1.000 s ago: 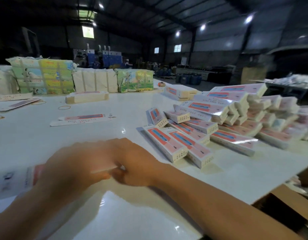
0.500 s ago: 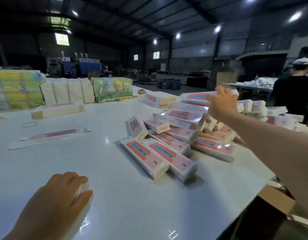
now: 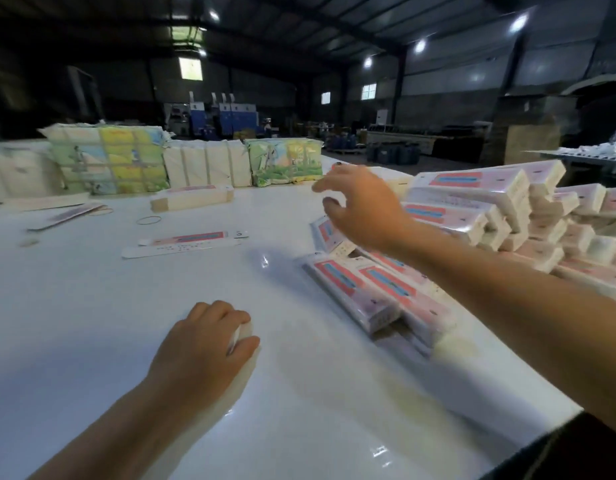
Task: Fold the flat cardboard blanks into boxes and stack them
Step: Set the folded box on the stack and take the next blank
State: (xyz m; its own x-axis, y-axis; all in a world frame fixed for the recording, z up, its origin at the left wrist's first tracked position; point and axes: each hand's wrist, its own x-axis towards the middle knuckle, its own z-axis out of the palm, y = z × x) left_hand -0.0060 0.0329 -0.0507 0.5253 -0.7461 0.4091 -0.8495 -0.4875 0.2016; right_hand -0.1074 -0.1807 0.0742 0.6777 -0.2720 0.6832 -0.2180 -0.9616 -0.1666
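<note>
Left hand (image 3: 209, 344) grips a folded box (image 3: 242, 336) on the table (image 3: 92, 323) — near edge. Right hand (image 3: 360, 206), fingers loose and empty, hangs above the stack (image 3: 472, 209), which lies right of the box — right hand nearer.

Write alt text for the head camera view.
A person's left hand grips a white cardboard piece on a glossy white table, while the right hand hovers empty, fingers loosely spread, beside a pile of folded pink-and-white boxes. One flat blank lies farther back.
</note>
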